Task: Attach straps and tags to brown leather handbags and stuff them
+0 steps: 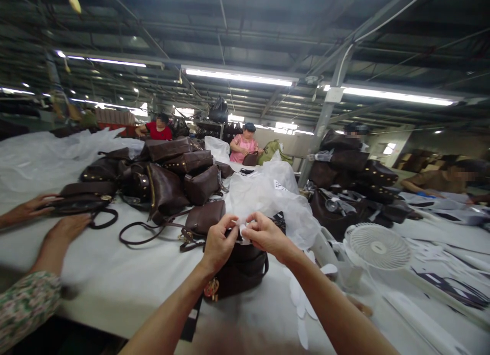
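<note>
My left hand and my right hand meet above a dark brown handbag on the table. Between their pinched fingertips is a small white piece, too small to name surely. A gold charm hangs at the bag's left side, and the fingers partly cover its top. Just behind my left hand lies a smaller brown bag with a strap. White oval paper pieces are scattered to the right of the handbag.
Brown leather bags are heaped behind, beside crumpled clear plastic. At left, a co-worker's hands touch a dark bag. A white fan stands at right, before another bag pile. More people work farther back.
</note>
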The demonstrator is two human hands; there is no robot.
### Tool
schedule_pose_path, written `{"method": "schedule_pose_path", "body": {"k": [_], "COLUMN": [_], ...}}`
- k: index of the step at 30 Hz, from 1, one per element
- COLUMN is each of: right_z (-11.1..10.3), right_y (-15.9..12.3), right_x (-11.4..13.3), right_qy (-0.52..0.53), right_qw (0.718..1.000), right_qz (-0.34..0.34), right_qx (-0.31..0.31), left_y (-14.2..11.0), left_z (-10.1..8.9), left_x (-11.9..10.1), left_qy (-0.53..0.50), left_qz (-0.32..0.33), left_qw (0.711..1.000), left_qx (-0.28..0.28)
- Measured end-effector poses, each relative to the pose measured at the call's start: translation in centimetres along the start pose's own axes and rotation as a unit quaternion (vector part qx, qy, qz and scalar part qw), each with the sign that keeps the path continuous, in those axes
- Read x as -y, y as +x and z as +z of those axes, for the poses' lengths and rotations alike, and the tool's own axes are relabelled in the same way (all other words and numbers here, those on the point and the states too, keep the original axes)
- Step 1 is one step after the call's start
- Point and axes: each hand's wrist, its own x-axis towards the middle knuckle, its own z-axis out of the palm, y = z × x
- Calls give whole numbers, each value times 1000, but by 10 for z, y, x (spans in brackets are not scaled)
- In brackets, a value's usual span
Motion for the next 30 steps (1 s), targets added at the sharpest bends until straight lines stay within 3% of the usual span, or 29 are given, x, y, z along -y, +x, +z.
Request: {"method": "schedule_pose_path", "body": {"k": [16,23,27,30], "right_z": [-7,-1,0,-2], "right_y": [-1,2,4,3], "right_x": [-3,-7,-10,-6], "right_qy": [49,92,44,20], "right_qw": [997,996,999,1000], "right_qz": [26,0,-20,1], "right_qx": [56,16,3,12], "left_y": [-1,-2,-2,-1], "left_z": [1,1,-1,-2], "left_x": [2,2,2,1], "left_qy": [-8,4,15,8], "left_qz": [22,46,53,43], "left_qw": [1000,999,998,999], "left_qx": [14,18,21,24]}}
